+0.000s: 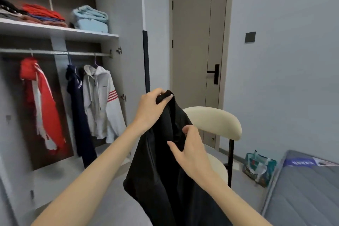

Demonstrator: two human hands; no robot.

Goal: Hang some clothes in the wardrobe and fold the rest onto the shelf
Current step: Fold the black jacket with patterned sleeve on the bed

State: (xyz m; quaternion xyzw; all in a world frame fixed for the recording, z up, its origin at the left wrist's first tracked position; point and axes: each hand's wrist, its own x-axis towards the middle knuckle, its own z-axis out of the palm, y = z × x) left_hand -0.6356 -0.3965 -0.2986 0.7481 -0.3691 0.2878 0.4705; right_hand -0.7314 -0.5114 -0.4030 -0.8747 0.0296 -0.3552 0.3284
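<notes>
The black garment (165,161) hangs in the middle of the view, in front of the cream chair (216,123) and to the right of the open wardrobe (110,79). The left hand (152,108) pinches its top edge, what looks like a collar or waistband, with fingers curled over the fold, and carries the weight. The right hand (190,148) is lower, thumb and forefinger nipping the cloth near the middle while the other fingers spread loosely.

It drapes limp and creased, so it is likely soft, light and not fragile; it will sag wherever it is not held. The fabric has a slight sheen and may slide through a loose pinch. Taking it at the two shoulder or waist corners would probably spread it flat for a hanger or a fold.

On the rail (55,53) hang a red jacket (40,101), a navy one (77,108) and a white hoodie (102,104); folded piles sit on the shelf (58,30) above.
</notes>
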